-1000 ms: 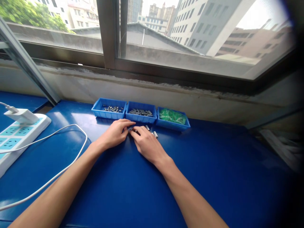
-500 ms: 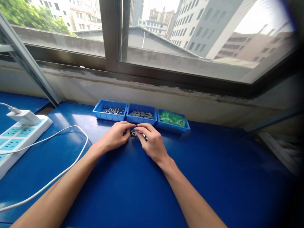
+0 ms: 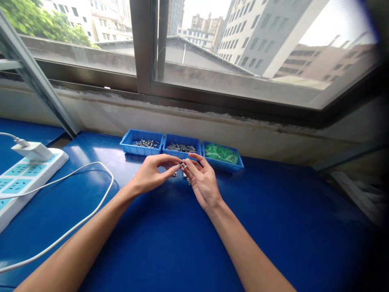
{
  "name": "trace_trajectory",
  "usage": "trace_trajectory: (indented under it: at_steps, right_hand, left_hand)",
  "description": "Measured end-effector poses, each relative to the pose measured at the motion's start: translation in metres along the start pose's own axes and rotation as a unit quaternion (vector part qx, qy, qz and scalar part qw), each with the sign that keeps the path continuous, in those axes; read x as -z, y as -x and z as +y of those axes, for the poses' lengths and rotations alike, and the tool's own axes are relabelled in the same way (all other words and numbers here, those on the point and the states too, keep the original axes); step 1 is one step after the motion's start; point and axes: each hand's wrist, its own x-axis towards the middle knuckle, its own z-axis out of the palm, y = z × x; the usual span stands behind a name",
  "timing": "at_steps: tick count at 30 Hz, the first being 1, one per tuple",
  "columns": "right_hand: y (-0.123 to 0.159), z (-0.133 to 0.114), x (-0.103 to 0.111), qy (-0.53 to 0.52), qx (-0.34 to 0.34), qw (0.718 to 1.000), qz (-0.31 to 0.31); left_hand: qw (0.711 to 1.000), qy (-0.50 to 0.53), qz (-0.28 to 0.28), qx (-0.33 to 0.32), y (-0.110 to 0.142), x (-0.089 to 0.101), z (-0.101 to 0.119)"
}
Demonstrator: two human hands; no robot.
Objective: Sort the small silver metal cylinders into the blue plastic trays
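You've got the small metal piece (image 3: 184,165) up between both hands, just nearside of the middle bin (image 3: 182,147); left hand (image 3: 151,175) and right hand (image 3: 206,182) pinch it, fingertips nearly closed. Keep that grip light, ends lined up squarely, low over the blue table (image 3: 170,243), clear of the loose parts (image 3: 186,178).

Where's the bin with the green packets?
Head view, right of center: the bin of green packets sits at the row's right end, beside the middle bin.
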Motion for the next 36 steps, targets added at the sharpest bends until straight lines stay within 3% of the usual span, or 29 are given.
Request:
trace_trajectory:
  at_steps: [11,15,17,20,22,24,30,36]
  right_hand:
    - [0.002,0.007,-0.002,0.061,0.013,0.998,0.006]
    - [0.001,0.006,0.002,0.172,0.063,0.983,0.024]
    - [0.003,0.003,0.005,0.288,0.119,0.950,0.022]
    - [0.006,0.000,0.007,0.459,0.206,0.864,-0.015]
    - [0.008,0.000,0.007,0.525,0.241,0.815,-0.055]
    - [0.010,0.002,0.007,0.562,0.253,0.782,-0.092]
    - [0.009,0.005,0.009,0.619,0.256,0.728,-0.147]
    - [0.007,0.004,0.012,0.625,0.264,0.718,-0.155]
  left_hand:
    - [0.999,-0.030,-0.003,-0.045,-0.001,-0.002,-0.002]
    - [0.994,-0.070,0.061,-0.055,-0.005,0.007,-0.004]
    - [0.980,-0.131,0.138,-0.056,-0.008,0.017,-0.009]
    - [0.945,-0.219,0.239,-0.042,-0.010,0.035,-0.021]
    - [0.923,-0.263,0.281,-0.027,-0.009,0.045,-0.031]
    - [0.909,-0.297,0.292,-0.015,-0.008,0.051,-0.038]
    - [0.913,-0.330,0.238,-0.033,-0.006,0.047,-0.041]
    - [0.931,-0.338,0.110,-0.078,-0.004,0.033,-0.031]
